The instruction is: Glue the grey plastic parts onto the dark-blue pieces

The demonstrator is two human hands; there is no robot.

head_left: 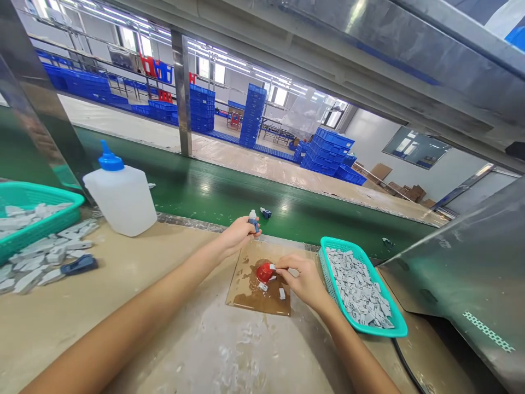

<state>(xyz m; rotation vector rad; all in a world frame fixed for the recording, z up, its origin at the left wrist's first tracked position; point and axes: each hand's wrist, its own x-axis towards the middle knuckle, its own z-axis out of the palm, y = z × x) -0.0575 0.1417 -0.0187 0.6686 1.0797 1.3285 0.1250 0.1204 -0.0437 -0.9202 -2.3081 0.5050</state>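
My left hand [238, 235] is closed around a small dark blue and pale grey plastic part [253, 223], held over the near edge of the green belt. Between the fingertips of my right hand [302, 276] is a small light grey plastic piece [272, 266], right at a red cup-shaped cap [263, 273]. That cap sits on a wet brown board [241, 295]. Loose grey pieces [282, 294] lie on the board near it. Another blue and grey part [266, 213] rests on the belt just beyond my left hand.
A teal basket [400, 331] full of small grey pieces stands right. At left are a white bottle with blue nozzle [123, 200], another teal basket [61, 216], loose grey parts [53, 251] and a dark blue part [80, 265]. The green conveyor belt [205, 189] runs behind; metal panel [463, 268] right.
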